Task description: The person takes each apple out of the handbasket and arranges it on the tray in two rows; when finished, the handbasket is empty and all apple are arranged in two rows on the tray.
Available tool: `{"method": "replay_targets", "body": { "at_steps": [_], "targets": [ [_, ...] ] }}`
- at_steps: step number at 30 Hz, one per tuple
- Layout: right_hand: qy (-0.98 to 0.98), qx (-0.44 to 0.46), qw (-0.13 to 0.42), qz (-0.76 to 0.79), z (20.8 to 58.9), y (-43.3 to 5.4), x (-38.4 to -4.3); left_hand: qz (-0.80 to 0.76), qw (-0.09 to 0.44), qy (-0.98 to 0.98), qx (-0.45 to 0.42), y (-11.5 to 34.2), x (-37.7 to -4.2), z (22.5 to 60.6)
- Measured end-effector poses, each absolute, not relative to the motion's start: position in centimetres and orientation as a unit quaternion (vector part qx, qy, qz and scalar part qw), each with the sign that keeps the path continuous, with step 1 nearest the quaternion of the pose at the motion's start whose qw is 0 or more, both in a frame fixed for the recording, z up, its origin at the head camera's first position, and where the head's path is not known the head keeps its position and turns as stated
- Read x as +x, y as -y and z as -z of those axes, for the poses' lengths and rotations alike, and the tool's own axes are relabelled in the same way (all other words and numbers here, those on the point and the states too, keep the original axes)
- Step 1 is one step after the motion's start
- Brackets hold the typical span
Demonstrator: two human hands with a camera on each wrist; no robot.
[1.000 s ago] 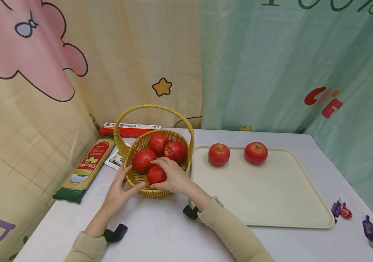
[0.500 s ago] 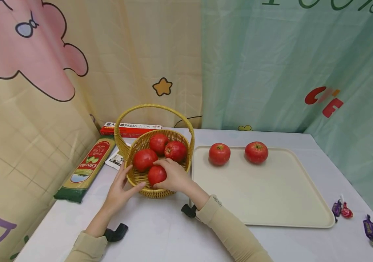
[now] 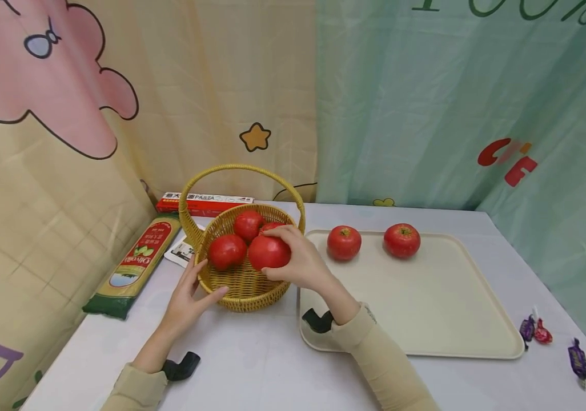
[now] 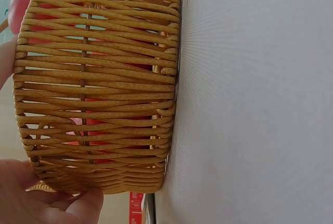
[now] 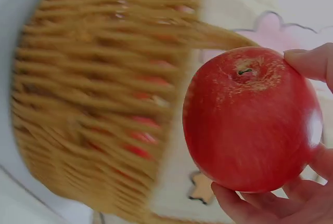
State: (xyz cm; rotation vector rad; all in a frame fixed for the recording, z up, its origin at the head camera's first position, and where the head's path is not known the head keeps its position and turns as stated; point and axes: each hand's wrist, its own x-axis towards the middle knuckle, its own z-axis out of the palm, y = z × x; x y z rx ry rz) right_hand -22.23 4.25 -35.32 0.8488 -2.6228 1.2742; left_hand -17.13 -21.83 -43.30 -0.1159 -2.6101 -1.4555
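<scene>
My right hand grips a red apple between thumb and fingers, raised above the right side of the wicker basket. In the right wrist view that apple shows its stem end, apart from the basket wall. My left hand holds the basket's near-left rim, thumb and fingers spread; in the left wrist view its fingers bend over the wall. Inside the basket lie an apple at the left, another apple at the back, and one mostly hidden behind the lifted apple.
Two apples, a left one and a right one, sit at the back of a cream tray. A pasta bag, a red pasta box and a card lie left of and behind the basket. Wrapped candies lie far right.
My right hand has lifted the apple from the basket's front, up and to the right. The left hand has stayed on the rim.
</scene>
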Motion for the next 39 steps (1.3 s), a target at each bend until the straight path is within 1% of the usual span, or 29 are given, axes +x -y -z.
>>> {"method": "replay_targets", "body": {
  "at_steps": [5,9,15,20,24,29,34,39],
  "targets": [
    [0.818,0.289,0.129,-0.480,32.8,-8.4,-21.3,0.485,0.073,0.870,-0.040,21.9,-17.2,43.3],
    [0.807,0.276,0.195,-0.484,31.8,-12.2,-21.1,0.486,0.070,0.871,-0.038,21.9,-17.2,43.3],
    [0.815,0.196,0.286,-0.464,31.8,-18.5,-22.0,0.488,0.066,0.870,-0.037,21.8,-17.1,43.2],
    [0.844,0.092,0.330,-0.414,32.7,-23.7,-23.0,0.490,0.064,0.868,-0.038,21.8,-17.1,43.2],
    [0.864,0.014,0.336,-0.374,33.8,-27.5,-23.9,0.492,0.065,0.867,-0.037,21.8,-17.1,43.2],
    [0.884,-0.060,0.312,-0.342,35.6,-31.2,-25.0,0.490,0.064,0.868,-0.034,21.8,-17.1,43.1],
    [0.898,-0.093,0.287,-0.322,37.8,-33.7,-25.9,0.491,0.063,0.868,-0.033,21.8,-17.1,43.1],
    [0.910,-0.108,0.251,-0.313,39.6,-35.1,-26.5,0.492,0.065,0.867,-0.035,21.8,-17.2,43.1]
  ]
}}
